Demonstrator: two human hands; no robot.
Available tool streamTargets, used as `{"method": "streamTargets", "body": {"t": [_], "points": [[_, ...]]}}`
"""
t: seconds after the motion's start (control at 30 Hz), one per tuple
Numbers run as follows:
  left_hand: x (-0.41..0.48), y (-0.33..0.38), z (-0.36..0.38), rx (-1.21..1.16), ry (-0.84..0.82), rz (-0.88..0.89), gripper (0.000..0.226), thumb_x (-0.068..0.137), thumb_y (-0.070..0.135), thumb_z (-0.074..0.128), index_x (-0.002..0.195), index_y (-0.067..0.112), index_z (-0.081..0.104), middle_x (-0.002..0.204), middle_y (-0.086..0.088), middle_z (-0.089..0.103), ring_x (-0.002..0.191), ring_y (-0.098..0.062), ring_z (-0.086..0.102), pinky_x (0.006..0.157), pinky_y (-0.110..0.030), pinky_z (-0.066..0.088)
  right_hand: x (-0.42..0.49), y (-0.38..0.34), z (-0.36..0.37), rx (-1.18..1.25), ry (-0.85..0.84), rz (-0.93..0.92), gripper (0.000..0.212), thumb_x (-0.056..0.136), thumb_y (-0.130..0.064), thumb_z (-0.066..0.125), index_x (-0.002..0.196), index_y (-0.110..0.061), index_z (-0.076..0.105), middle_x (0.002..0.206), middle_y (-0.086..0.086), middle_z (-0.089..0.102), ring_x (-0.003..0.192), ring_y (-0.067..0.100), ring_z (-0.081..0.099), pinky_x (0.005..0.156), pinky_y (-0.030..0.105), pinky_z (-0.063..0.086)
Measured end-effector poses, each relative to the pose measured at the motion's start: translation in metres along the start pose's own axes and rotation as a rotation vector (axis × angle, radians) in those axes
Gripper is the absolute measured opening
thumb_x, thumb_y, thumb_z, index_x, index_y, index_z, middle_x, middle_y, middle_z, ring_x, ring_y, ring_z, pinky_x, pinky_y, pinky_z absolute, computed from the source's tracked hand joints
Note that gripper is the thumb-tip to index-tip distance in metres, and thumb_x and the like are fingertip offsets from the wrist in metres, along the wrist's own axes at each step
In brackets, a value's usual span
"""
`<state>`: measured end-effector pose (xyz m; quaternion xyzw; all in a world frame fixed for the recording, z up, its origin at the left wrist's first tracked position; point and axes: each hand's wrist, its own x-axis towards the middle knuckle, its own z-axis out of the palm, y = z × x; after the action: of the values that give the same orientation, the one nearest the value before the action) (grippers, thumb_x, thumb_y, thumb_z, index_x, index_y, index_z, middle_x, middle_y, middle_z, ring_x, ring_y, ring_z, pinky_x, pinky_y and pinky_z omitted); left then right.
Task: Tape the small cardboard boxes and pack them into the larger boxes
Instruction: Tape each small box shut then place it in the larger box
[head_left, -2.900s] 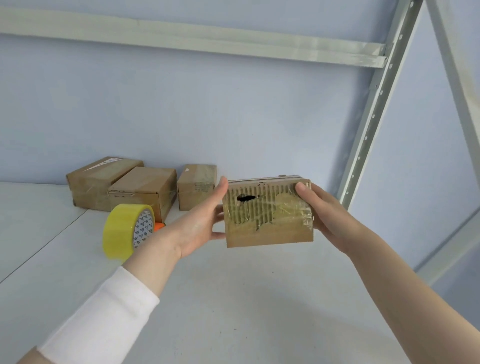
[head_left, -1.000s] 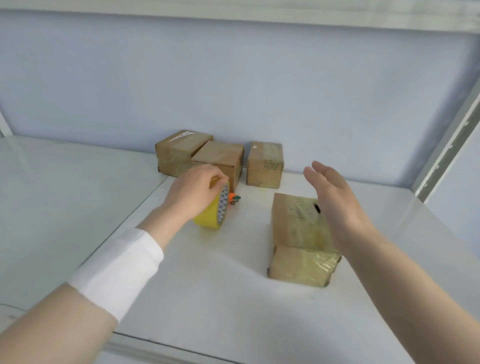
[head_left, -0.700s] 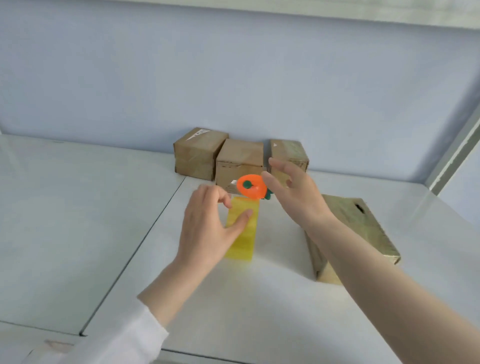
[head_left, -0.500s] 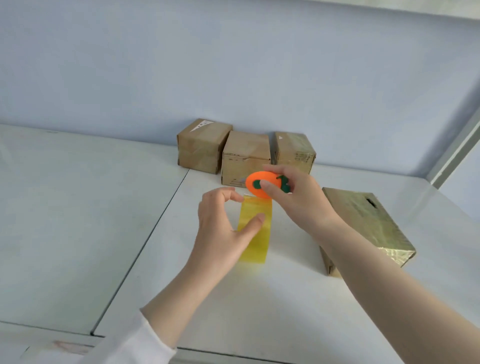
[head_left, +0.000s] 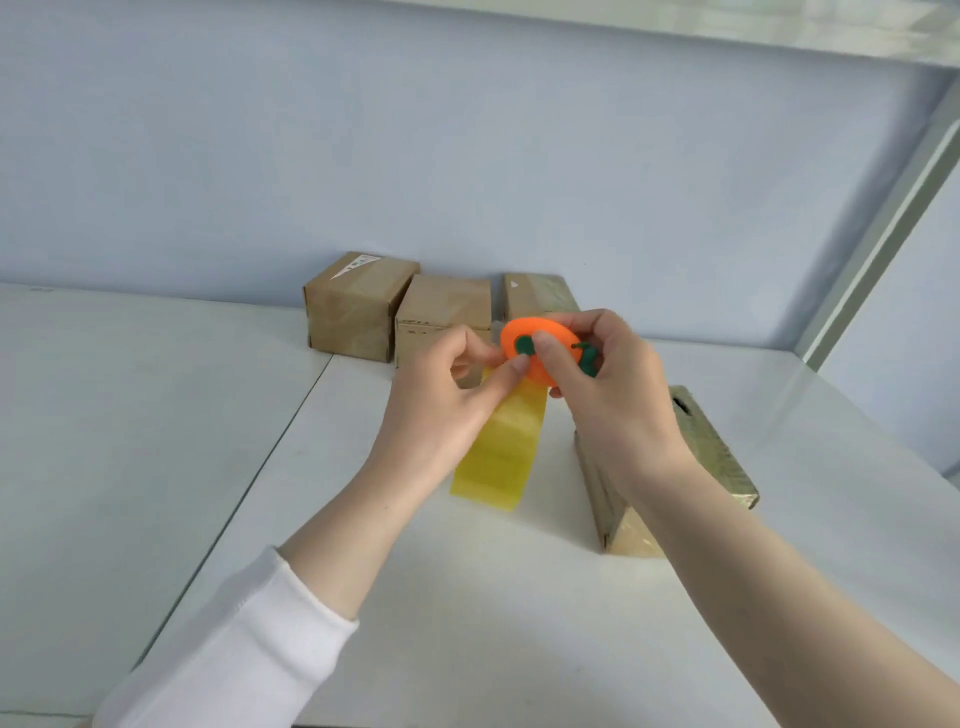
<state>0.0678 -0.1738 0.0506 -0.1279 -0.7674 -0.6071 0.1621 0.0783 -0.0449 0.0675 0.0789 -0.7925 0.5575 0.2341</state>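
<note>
- Yellow tape strip (head_left: 498, 447) hangs dead centre in the head view, and the left hand (head_left: 441, 410) pinches its top edge between thumb and forefinger, the other fingers curled in. I'd say that is to hold it taut for the blade.
- Right hand (head_left: 613, 395) is clenched round the orange cutter (head_left: 540, 351), thumb on the green slider. The cutter sits touching the top of the strip, so a cut looks like the step in hand.
- Worn small box (head_left: 711, 447) lies on its side at 3 o'clock of the strip, under the right forearm, close enough for the cut piece to go straight on.
- Three more small boxes wait in a row at 12 o'clock against the wall: left box (head_left: 358, 306), middle box (head_left: 441, 317), right box (head_left: 535, 296), partly behind the cutter.
- No larger box shows, and no roll either.
- White tabletop (head_left: 156, 441), smooth, with a seam (head_left: 270, 457) running toward 7 o'clock; pale blue wall (head_left: 467, 156) behind; grey shelf upright (head_left: 883, 234) at 2 o'clock.
</note>
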Motion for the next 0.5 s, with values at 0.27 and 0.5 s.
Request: {"method": "streamTargets", "body": {"t": [0.27,0.5], "points": [[0.018,0.051,0.044,0.053,-0.054,0.23,0.027,0.085,0.025,0.066,0.063,0.022,0.05,0.077,0.004,0.064,0.064,0.001,0.051,0.063,-0.021,0.038,0.013,-0.016,-0.05,0.125,0.249,0.11,0.005,0.089,-0.02,0.059,0.093,-0.018,0.058,0.091,-0.005,0.065,0.074,0.009,0.057,0.07,0.024,0.048],[0.023,0.071,0.095,0.082,-0.077,0.289,0.025,0.085,0.027,0.065,0.066,0.021,0.051,0.079,0.007,0.063,0.068,0.001,0.052,0.065,-0.014,0.038,0.024,-0.005,-0.102,0.357,0.296,0.347,0.016,0.09,-0.017,0.056,0.096,-0.006,0.067,0.095,0.013,0.069,0.063,0.012,0.055,0.064,0.023,0.05]]}}
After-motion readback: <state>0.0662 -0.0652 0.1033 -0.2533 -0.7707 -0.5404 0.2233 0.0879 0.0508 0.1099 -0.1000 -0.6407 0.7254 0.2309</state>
